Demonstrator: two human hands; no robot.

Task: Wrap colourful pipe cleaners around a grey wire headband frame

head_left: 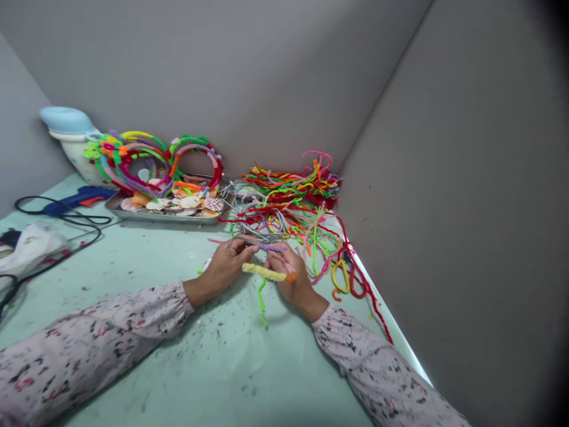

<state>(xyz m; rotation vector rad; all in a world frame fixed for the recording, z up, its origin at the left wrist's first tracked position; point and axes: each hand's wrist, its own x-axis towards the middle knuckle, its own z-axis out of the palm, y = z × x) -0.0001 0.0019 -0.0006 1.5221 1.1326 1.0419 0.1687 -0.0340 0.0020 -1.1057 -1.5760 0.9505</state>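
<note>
Between my hands is a hoop like a headband, wrapped partly in fuzzy pipe cleaner. Its near side is a yellow wrapped section (262,272) ending in an orange wrapped bit (290,277); on its far side, a purple wrapped stretch (272,248) runs on into a thin grey band. My left hand (227,261) pinches the grey end between thumb and fingers. Closed around the hoop's right side is my right hand (293,279), covering part of it. Just below the yellow section, a green pipe cleaner (262,302) trails on the table.
Finished-looking colourful headbands (195,145) stand on a metal tray (178,220) of shells. Tangled pipe cleaners (293,190) are piled at the back right, near scissors (341,277) with yellow and red handles. A blue tool (73,200), a black cord (91,224) and a blue-lidded white container (80,148) are left.
</note>
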